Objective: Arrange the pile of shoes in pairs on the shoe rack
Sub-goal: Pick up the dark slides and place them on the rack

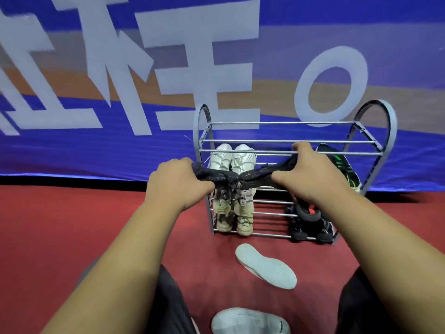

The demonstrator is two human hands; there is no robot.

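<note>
Left hand (177, 180) and right hand (305, 169) each clenched on one end of a dark knit shoe (237, 175), held stretched between them in front of the shoe rack (289, 141), about level with its upper tiers; white pair (232, 157) stands on the rack's left side, pale pair (234, 213) below it; black-green shoe (342, 165) upper right, black pair (310, 227) lower right; one white shoe (266, 266) sole-up on the red floor (72, 225) just before the rack; another white shoe (250, 321) nearer the camera.
</note>
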